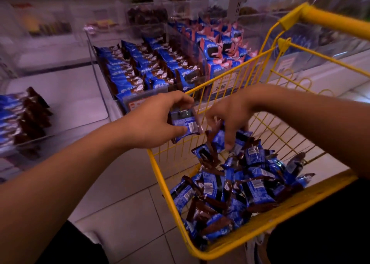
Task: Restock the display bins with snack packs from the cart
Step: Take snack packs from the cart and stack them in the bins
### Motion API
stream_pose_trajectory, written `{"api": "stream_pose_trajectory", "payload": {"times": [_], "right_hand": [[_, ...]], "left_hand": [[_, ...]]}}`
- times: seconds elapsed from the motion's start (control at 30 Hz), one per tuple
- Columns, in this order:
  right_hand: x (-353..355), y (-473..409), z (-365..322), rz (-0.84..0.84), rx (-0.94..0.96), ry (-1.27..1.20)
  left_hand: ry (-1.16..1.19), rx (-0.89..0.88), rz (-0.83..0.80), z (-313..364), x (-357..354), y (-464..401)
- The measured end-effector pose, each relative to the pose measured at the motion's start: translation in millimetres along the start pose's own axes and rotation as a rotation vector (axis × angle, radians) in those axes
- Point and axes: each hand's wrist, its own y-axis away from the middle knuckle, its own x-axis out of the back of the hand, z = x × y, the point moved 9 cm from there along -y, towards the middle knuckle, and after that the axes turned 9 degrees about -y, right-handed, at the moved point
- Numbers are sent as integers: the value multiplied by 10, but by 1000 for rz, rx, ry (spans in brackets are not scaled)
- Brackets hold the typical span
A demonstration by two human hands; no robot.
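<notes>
A yellow wire cart (312,200) at the lower right holds a loose pile of blue-and-brown snack packs (240,185). My left hand (152,121) pinches one blue snack pack (187,123) just above the cart's near-left corner, barcode side up. My right hand (232,115) reaches down into the cart with its fingers spread, fingertips touching the top packs of the pile. Beyond the cart stands a clear display bin (104,87) filled with rows of the same blue-and-brown packs (144,69).
A neighbouring clear bin holds blue-and-pink packs (224,47), with a price label (224,83) on its front. Another bin of blue-and-brown packs (22,117) sits at the far left. The cart's yellow handle (330,21) rises at the upper right. Below is tiled floor (130,213).
</notes>
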Motion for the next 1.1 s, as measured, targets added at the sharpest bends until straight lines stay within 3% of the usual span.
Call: {"api": "stream_pose_trajectory", "payload": {"times": [0.1,0.27,0.43,0.57,0.67,0.8,0.97,1.1], "right_hand": [[443,610,32,257,234,-193],[408,1020,-127,306,653,-682],[451,868,-44,411,687,-1001],[377,829,-92,259,710,-1166],[370,853,-241,184,767,-1231],[420,901,-439,210,850,-1247],[553,966,-443,264,903,-1385],[561,957,-378,228,901,-1381]], "left_hand": [[223,138,-22,-79,-7,36],[920,256,-70,37,-139,170],[1235,437,57,-44,-140,188],[1545,521,-3,-97,-140,236],[1532,402,-165,47,-131,232],[1404,263,-374,277,-175,249],[1413,231,-343,223,-118,227],[1410,216,-158,96,-25,154]]}}
